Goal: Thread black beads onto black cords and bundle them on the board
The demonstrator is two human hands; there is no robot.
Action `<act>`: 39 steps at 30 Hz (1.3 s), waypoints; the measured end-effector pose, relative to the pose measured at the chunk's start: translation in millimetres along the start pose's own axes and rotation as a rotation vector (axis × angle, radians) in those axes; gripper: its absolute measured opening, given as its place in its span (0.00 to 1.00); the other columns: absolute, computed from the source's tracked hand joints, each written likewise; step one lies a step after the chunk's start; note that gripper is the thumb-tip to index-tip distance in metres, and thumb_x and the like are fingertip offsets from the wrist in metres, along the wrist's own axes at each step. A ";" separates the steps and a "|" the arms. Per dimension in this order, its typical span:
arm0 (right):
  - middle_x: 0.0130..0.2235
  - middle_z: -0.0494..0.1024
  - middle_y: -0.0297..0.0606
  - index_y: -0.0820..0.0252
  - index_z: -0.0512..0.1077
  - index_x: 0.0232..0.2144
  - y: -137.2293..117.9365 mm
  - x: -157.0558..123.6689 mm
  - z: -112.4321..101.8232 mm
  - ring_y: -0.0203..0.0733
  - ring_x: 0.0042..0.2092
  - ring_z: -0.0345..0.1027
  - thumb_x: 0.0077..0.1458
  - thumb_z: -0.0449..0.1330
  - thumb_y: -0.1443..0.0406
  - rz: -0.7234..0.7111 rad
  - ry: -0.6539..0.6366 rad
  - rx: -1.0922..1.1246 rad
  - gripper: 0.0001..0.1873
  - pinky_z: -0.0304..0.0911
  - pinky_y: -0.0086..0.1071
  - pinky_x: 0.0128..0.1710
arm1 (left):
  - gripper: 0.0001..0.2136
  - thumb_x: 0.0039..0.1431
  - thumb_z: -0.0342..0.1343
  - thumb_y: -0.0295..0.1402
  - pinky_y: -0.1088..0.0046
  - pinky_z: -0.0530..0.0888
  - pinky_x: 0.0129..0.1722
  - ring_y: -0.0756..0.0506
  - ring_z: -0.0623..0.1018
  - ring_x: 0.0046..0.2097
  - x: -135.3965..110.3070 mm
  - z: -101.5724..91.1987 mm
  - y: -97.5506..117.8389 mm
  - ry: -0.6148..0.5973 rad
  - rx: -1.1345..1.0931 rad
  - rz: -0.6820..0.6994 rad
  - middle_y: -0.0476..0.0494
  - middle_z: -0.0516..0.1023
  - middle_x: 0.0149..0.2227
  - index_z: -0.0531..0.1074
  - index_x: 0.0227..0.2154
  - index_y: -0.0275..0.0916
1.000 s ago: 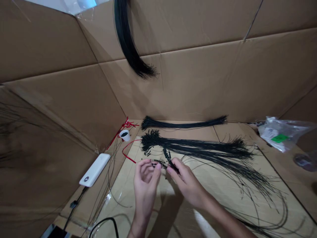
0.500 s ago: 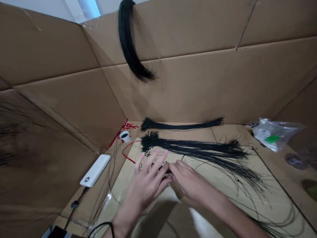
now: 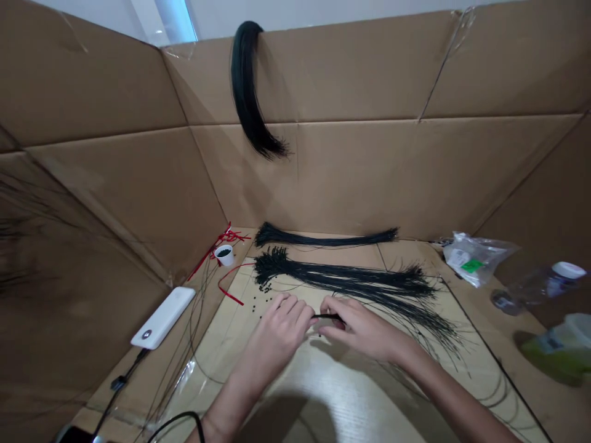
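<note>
My left hand (image 3: 279, 329) and my right hand (image 3: 357, 326) rest close together on the pale board (image 3: 323, 381). Both have their fingers curled, and a short bundle of thin black strings (image 3: 327, 316) runs between their fingertips. Just beyond them lies a thick bundle of black strings with beaded ends (image 3: 341, 280), fanning out to the right. Small loose black beads (image 3: 258, 295) are scattered left of my left hand. A second tied bundle (image 3: 323, 237) lies by the back wall.
Cardboard walls (image 3: 369, 166) enclose the workspace, with a hank of black strings (image 3: 249, 98) draped over the back one. At left sit a white power bank (image 3: 161, 317), a small white cup (image 3: 225, 254) and red ties (image 3: 226, 237). At right lie a plastic bag (image 3: 475, 258) and a bottle (image 3: 545, 283).
My left hand's fingers, spread flat over the beads half a second ago, have curled shut. Both hands now pinch the short bundle low on the board. The view has tilted upward.
</note>
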State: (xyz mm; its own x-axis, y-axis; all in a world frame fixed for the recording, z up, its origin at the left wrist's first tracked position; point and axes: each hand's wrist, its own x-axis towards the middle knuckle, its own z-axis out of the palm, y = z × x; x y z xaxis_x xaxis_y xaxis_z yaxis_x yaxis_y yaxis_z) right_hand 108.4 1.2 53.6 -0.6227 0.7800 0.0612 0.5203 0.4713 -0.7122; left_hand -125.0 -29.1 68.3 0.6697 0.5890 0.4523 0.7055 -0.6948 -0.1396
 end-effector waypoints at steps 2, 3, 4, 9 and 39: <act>0.35 0.78 0.36 0.55 0.75 0.34 10.0 4.0 -5.3 0.46 0.38 0.69 0.71 0.59 0.52 -0.076 -0.015 -0.005 0.16 0.61 0.35 0.40 | 0.11 0.76 0.48 0.27 0.62 0.67 0.42 0.42 0.73 0.36 -6.1 -0.1 -4.7 0.005 0.011 -0.032 0.45 0.75 0.34 0.70 0.35 0.39; 0.34 0.78 0.36 0.55 0.74 0.32 13.1 5.6 -9.1 0.46 0.38 0.70 0.72 0.58 0.52 -0.100 -0.026 0.005 0.19 0.61 0.35 0.40 | 0.11 0.77 0.48 0.27 0.62 0.66 0.42 0.42 0.73 0.36 -10.0 -0.3 -7.1 0.002 0.011 -0.055 0.45 0.75 0.34 0.70 0.35 0.39; 0.34 0.78 0.35 0.55 0.75 0.32 14.5 6.8 -13.6 0.45 0.38 0.70 0.73 0.56 0.51 -0.120 -0.033 0.018 0.20 0.62 0.35 0.40 | 0.11 0.77 0.48 0.28 0.62 0.66 0.42 0.42 0.72 0.36 -14.3 -0.7 -9.0 -0.006 0.006 -0.082 0.45 0.75 0.34 0.70 0.35 0.39; 0.36 0.80 0.37 0.54 0.78 0.38 -5.4 9.4 -35.7 0.45 0.39 0.72 0.77 0.50 0.55 -0.212 -0.024 -0.068 0.20 0.61 0.36 0.41 | 0.11 0.76 0.48 0.28 0.59 0.69 0.47 0.41 0.73 0.39 -29.3 -5.8 -3.9 -0.038 -0.117 -0.195 0.45 0.76 0.35 0.71 0.36 0.40; 0.32 0.75 0.38 0.54 0.69 0.31 77.2 -38.4 -137.2 0.46 0.34 0.67 0.73 0.52 0.51 -0.006 0.493 -0.289 0.21 0.57 0.37 0.39 | 0.25 0.78 0.27 0.45 0.69 0.61 0.42 0.49 0.61 0.35 34.9 -141.5 -113.7 0.082 0.339 -0.269 0.49 0.61 0.31 0.63 0.31 0.40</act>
State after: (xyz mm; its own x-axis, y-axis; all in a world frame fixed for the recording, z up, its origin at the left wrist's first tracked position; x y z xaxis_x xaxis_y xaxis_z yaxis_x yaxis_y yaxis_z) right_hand 252.7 64.1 92.2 -0.3158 0.8443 0.4329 0.6993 0.5155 -0.4952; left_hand -214.7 12.1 224.6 0.4407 0.6863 0.5785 0.8976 -0.3387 -0.2821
